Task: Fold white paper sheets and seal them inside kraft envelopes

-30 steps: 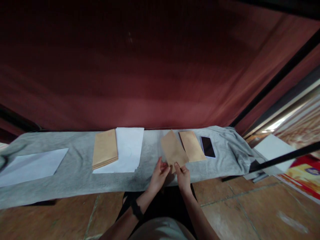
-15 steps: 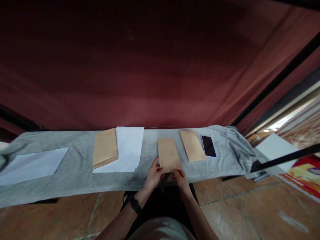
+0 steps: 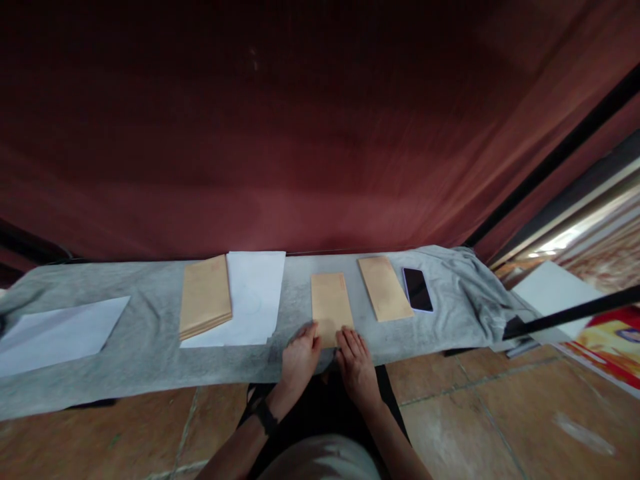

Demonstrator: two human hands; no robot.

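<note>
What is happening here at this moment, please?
A person has both bare hands at the near end of a brown envelope lying on a grey cloth: the left hand at its left edge, the right hand with fingers on its near right corner. To the right lie a second envelope and a phone. To the left, a stack of brown envelopes partly covers white sheets, with more white paper farther left.
</note>
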